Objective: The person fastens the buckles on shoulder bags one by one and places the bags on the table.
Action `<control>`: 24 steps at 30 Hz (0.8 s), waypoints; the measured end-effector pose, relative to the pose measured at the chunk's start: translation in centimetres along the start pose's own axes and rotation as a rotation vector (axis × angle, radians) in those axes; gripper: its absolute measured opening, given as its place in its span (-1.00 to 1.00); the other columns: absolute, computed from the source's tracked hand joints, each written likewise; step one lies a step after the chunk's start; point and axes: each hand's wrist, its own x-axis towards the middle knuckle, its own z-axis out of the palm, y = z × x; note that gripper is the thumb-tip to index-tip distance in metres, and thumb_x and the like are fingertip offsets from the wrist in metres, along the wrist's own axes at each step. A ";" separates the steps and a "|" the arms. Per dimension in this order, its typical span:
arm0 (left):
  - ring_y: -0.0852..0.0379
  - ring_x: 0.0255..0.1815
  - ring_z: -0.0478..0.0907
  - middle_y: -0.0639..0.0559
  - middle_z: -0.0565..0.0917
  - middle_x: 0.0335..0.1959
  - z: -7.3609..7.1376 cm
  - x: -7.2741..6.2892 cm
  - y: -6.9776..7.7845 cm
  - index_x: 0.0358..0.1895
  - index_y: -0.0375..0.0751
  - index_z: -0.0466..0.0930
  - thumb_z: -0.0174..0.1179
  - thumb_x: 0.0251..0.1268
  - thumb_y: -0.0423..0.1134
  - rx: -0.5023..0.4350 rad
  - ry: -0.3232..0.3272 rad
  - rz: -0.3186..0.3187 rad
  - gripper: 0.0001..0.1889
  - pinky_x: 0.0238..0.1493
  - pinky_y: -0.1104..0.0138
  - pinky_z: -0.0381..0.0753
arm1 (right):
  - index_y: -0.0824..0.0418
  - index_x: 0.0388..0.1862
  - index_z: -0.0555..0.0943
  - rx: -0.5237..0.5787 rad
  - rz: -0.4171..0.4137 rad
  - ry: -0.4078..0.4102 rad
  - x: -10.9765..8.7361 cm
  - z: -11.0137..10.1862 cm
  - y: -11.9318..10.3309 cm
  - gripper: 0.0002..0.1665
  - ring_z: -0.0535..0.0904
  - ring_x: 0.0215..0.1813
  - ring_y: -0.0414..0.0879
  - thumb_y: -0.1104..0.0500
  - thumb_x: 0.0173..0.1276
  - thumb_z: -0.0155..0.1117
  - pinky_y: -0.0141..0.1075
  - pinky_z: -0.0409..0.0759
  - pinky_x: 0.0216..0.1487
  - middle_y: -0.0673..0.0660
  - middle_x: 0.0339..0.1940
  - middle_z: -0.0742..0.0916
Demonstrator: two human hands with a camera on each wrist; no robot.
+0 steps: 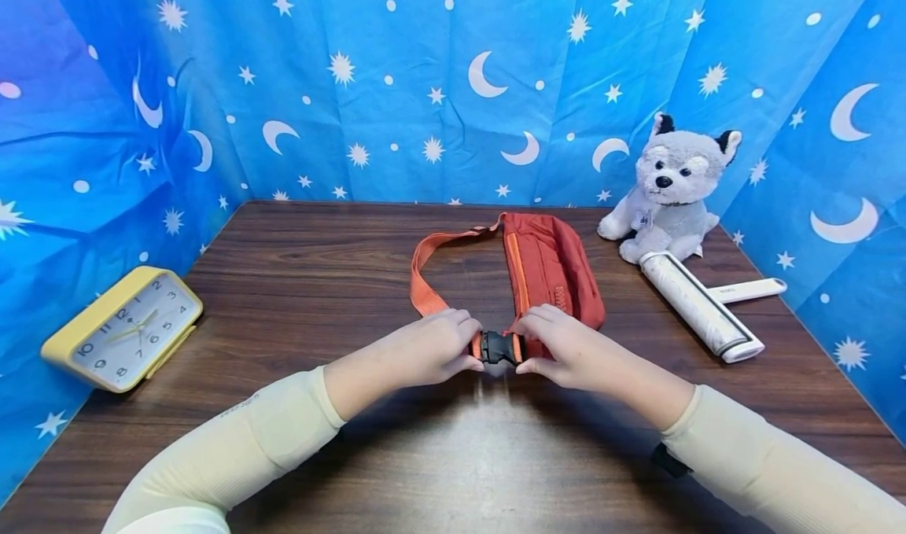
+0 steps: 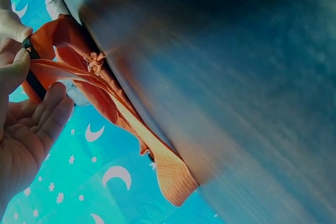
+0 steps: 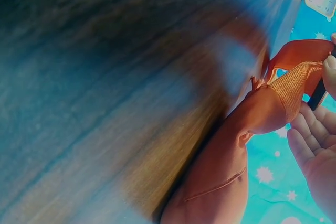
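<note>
A rust-red waist bag (image 1: 555, 263) lies on the dark wooden table, its orange strap (image 1: 425, 274) looping out to the left. At the bag's near end is a black side-release buckle (image 1: 499, 347), whose two halves meet between the hands. My left hand (image 1: 442, 345) pinches the buckle's left end where the webbing enters, thumb below and fingers above. The right hand (image 1: 566, 349) grips the opposite end the same way, close to the bag. In the left wrist view the strap (image 2: 170, 177) hangs down from the pinched buckle. The right wrist view shows the bag's underside (image 3: 215, 187).
A yellow alarm clock (image 1: 130, 329) stands at the left table edge. On the right are a grey plush dog (image 1: 668, 180) and, just in front of it, a white lint roller (image 1: 697, 306). A blue star-and-moon curtain (image 1: 410, 86) surrounds the table (image 1: 311, 259).
</note>
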 end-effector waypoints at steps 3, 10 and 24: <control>0.17 -0.41 0.40 0.01 0.47 -0.41 0.0 0.0 0.0 -0.12 -0.38 0.53 0.31 0.15 -0.07 -0.005 0.006 -0.005 -0.58 -0.30 0.33 0.45 | 0.25 -0.13 0.53 0.003 -0.004 0.008 0.1 0.0 -0.1 -0.53 0.46 -0.13 -0.15 0.14 0.02 0.51 -0.23 0.47 -0.09 0.02 -0.22 0.59; 0.18 -0.42 0.39 0.01 0.47 -0.41 0.0 0.0 -0.1 -0.12 -0.38 0.53 0.31 0.15 -0.07 -0.013 0.005 -0.011 -0.58 -0.32 0.33 0.44 | 0.26 -0.12 0.53 0.011 0.010 -0.010 0.2 -0.1 -0.3 -0.52 0.45 -0.14 -0.15 0.11 0.04 0.50 -0.22 0.46 -0.08 0.04 -0.22 0.59; 0.19 -0.42 0.39 0.02 0.47 -0.41 -0.1 0.1 0.0 -0.13 -0.36 0.53 0.30 0.16 -0.05 -0.020 0.004 -0.023 -0.59 -0.33 0.35 0.44 | 0.29 -0.13 0.52 0.015 0.009 0.001 0.1 0.1 -0.1 -0.51 0.46 -0.18 -0.13 0.12 0.03 0.51 -0.20 0.47 -0.12 0.05 -0.25 0.58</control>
